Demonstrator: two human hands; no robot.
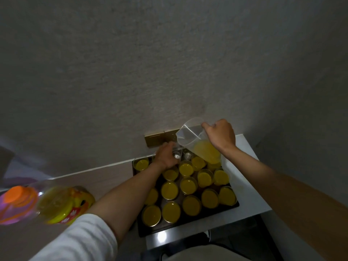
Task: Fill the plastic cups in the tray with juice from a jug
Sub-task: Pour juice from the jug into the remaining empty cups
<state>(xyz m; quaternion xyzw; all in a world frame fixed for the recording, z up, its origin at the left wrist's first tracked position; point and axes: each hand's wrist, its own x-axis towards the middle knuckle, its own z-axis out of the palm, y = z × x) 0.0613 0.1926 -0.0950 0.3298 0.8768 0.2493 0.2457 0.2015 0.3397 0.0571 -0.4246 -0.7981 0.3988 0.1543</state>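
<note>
This looks like a room in a home, or perhaps a hotel room, rather than a real kitchen. A textured grey wall (pixel 169 63) fills the upper frame, with a brass switch plate (pixel 156 139) at centre just above a narrow counter (pixel 79 178). At centre right a dark tray (pixel 188 226) of juice cups (pixel 170 211) sits on a small white table (pixel 250 189). A large juice bottle (pixel 54 204) with an orange cap stands at lower left.
</note>
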